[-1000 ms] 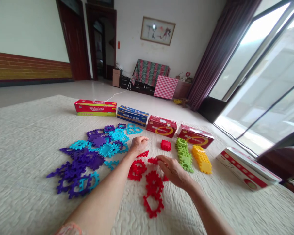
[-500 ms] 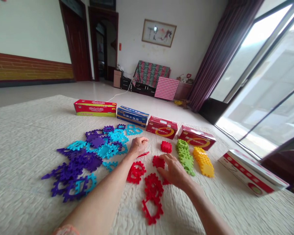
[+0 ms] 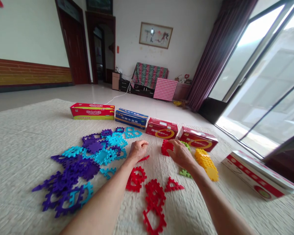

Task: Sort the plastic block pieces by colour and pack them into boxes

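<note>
My right hand (image 3: 181, 152) grips a red toothed square tile (image 3: 167, 147), apparently set against the small red pile at that spot. It covers much of the green tile row (image 3: 185, 173). My left hand (image 3: 139, 149) rests on the cloth with its fingers curled in; whatever they hold, if anything, is hidden. Beside its wrist lies a thin red piece (image 3: 144, 159). Between my forearms are red ring tiles (image 3: 136, 179), an overlapping red group (image 3: 155, 194) and a red triangle tile (image 3: 173, 186).
Purple tiles (image 3: 71, 169) and light blue tiles (image 3: 104, 156) lie heaped on the left. A yellow tile row (image 3: 207, 164) is on the right. Behind stand a red-and-yellow box (image 3: 92, 112), a blue box (image 3: 131, 119) and two dark red boxes (image 3: 161, 129). A white-and-red box (image 3: 258, 176) sits far right.
My right hand has moved forward with the red tile, from above the red group to the small red pile. That uncovers the red triangle. My left hand stays closed in about the same place.
</note>
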`<state>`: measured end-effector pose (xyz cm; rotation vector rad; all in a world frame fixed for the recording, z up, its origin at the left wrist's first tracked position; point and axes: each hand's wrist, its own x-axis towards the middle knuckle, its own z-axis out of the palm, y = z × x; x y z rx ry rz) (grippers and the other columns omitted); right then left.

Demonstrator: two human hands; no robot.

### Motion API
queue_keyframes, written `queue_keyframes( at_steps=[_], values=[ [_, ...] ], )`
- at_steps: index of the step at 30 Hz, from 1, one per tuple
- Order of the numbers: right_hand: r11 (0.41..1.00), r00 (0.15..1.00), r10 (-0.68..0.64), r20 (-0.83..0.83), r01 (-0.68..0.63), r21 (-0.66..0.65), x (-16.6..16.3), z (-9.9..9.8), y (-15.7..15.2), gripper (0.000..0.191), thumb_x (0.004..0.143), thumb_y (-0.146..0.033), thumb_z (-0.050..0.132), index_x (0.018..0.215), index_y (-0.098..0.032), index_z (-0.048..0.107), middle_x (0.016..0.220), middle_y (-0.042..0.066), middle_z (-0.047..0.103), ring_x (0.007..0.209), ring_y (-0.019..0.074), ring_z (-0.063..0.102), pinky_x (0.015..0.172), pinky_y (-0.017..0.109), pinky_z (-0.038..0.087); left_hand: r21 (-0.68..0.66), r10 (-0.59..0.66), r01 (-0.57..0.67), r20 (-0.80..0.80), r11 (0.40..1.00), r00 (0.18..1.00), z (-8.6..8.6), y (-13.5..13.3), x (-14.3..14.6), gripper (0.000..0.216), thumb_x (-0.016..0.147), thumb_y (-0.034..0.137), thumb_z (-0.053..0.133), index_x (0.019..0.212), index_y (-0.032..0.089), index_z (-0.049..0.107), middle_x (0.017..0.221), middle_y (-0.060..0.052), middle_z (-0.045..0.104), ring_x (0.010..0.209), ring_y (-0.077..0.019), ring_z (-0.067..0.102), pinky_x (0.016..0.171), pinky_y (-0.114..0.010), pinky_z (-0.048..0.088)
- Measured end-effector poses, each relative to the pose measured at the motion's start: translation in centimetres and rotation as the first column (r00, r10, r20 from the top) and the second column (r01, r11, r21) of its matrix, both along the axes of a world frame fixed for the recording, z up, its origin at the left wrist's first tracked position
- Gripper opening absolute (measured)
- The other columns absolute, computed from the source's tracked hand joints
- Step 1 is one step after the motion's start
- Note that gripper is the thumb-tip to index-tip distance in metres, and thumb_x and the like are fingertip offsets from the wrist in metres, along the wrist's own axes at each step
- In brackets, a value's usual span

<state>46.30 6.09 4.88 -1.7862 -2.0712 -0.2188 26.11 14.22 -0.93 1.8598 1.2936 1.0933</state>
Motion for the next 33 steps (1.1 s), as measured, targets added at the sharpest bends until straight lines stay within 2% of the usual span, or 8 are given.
queue_keyframes(
  at_steps=[4,7,10,15,21,25,28,33],
  values=[
    [1.0,0.999,-0.021,0.032,0.021,-0.022,0.8,-1.2,1.0,0.035,0.081,-0.024,0.053,0.114,-0.013,0.059,0.116,0.015,0.061,0.107,0.0287,0.057,0.091,0.044,0.044,-0.002,0.007,-0.007,0.011,1.0,1.0,-0.3,0.2,0.1,0.026,0.077,0.013,0.051,0.089,0.019,0.074,0.076,-0.002,0.073,0.079,-0.0152,0.068,0.077,-0.024,0.051],
    [0.998,1.0,0.0,0.007,0.0,0.063,0.8,-1.3,0.6,0.036,0.08,-0.024,0.056,0.115,-0.014,0.059,0.128,0.016,0.053,0.117,0.0296,0.051,0.097,0.045,0.041,-0.009,0.006,-0.006,0.022,1.0,1.0,-0.6,0.3,0.2,0.026,0.077,0.013,0.051,0.089,0.019,0.073,0.076,-0.002,0.073,0.077,-0.0147,0.068,0.077,-0.024,0.051],
    [0.99,0.997,0.051,-0.051,-0.043,0.135,-0.2,-0.8,-0.3,0.031,0.082,-0.021,0.053,0.112,-0.017,0.06,0.125,0.013,0.055,0.116,0.0267,0.052,0.097,0.043,0.042,-0.037,0.005,-0.003,0.056,0.999,0.998,-0.7,0.5,0.1,0.025,0.077,0.016,0.052,0.089,0.019,0.073,0.076,-0.002,0.073,0.075,-0.014,0.068,0.073,-0.023,0.052],
    [0.966,0.944,0.255,-0.209,-0.239,0.099,-4.0,-0.8,-2.0,0.026,0.083,-0.016,0.051,0.106,-0.02,0.06,0.109,0.008,0.063,0.1,0.0205,0.06,0.089,0.036,0.047,-0.207,0.001,0.047,0.225,0.977,0.974,0.1,0.5,-0.2,0.023,0.075,0.013,0.051,0.088,0.015,0.07,0.071,-0.001,0.069,0.06,-0.0101,0.063,0.056,-0.019,0.048],
    [0.89,0.832,0.448,-0.327,-0.448,0.082,-7.6,-1.7,-3.1,0.028,0.083,-0.01,0.05,0.106,-0.023,0.061,0.113,0.007,0.062,0.102,0.0187,0.06,0.089,0.035,0.047,-0.377,0.027,0.192,0.506,0.906,0.862,1.5,0.6,-1.1,0.021,0.075,0.012,0.052,0.092,0.014,0.065,0.073,-0.001,0.068,0.057,-0.0064,0.06,0.051,-0.016,0.044],
    [0.812,0.76,0.527,-0.379,-0.582,-0.038,-8.3,-0.8,-3.8,0.027,0.081,-0.008,0.052,0.101,-0.022,0.063,0.107,0.006,0.065,0.098,0.0172,0.061,0.088,0.033,0.047,-0.377,0.026,0.196,0.509,0.905,0.86,1.6,0.6,-1.1,0.021,0.075,0.011,0.053,0.093,0.013,0.065,0.073,-0.002,0.067,0.057,-0.0065,0.059,0.049,-0.015,0.043],
    [0.736,0.73,0.558,-0.394,-0.655,-0.172,-9.0,-0.1,-4.6,0.038,0.074,-0.006,0.055,0.107,-0.022,0.061,0.108,0.005,0.064,0.101,0.0183,0.059,0.091,0.034,0.047,-0.369,0.007,0.201,0.491,0.908,0.871,1.7,0.6,-1.0,0.022,0.076,0.011,0.051,0.094,0.012,0.064,0.075,-0.003,0.067,0.057,-0.0064,0.059,0.049,-0.015,0.042],
    [0.731,0.765,0.543,-0.347,-0.634,-0.253,-10.1,0.3,-5.3,0.042,0.07,-0.007,0.055,0.11,-0.019,0.059,0.113,0.008,0.062,0.108,0.0216,0.055,0.095,0.038,0.044,-0.356,-0.008,0.202,0.477,0.912,0.879,1.7,0.5,-1.1,0.024,0.077,0.011,0.05,0.096,0.011,0.063,0.076,-0.004,0.067,0.058,-0.0061,0.058,0.051,-0.015,0.044]
  ],
)
